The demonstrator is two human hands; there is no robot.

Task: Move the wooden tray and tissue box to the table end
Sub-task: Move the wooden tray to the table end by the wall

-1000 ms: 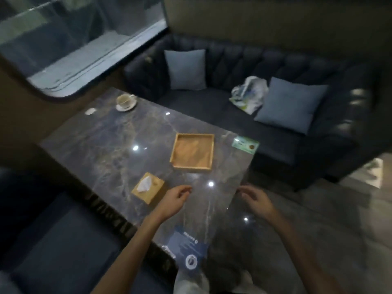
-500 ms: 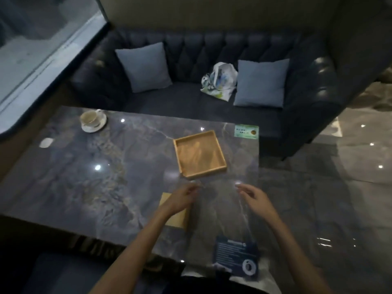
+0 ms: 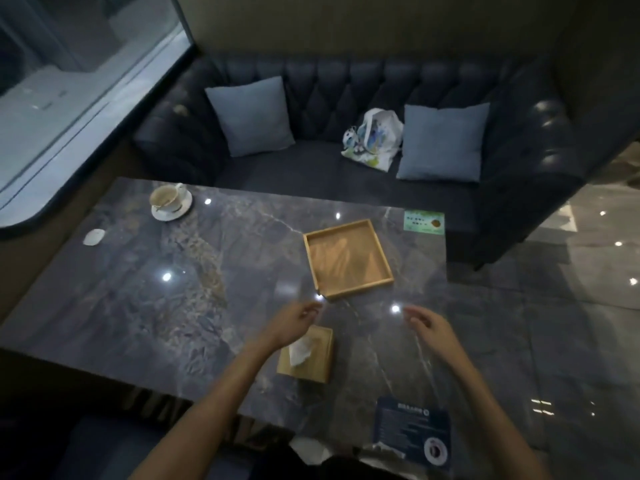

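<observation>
A square wooden tray (image 3: 348, 258), empty, lies on the dark marble table (image 3: 180, 289) toward its right end. A wooden tissue box (image 3: 308, 355) with a white tissue sticking out stands nearer me, just below my left wrist. My left hand (image 3: 291, 322) hovers above the table between the box and the tray's near left corner, fingers apart, holding nothing. My right hand (image 3: 427, 325) hovers to the right, below the tray's near right corner, fingers loosely curled and empty. Neither hand touches the tray.
A cup on a saucer (image 3: 170, 201) and a small white scrap (image 3: 94, 236) sit at the table's far left. A green card (image 3: 424, 222) and a blue card (image 3: 414, 433) lie at the right end. Behind stands a dark sofa (image 3: 346, 174) with cushions and a bag (image 3: 374, 140).
The view swung left and steadied. Both hands edged forward toward the tray's near edge, and the left hand has cleared the tissue box, which now shows its tissue.
</observation>
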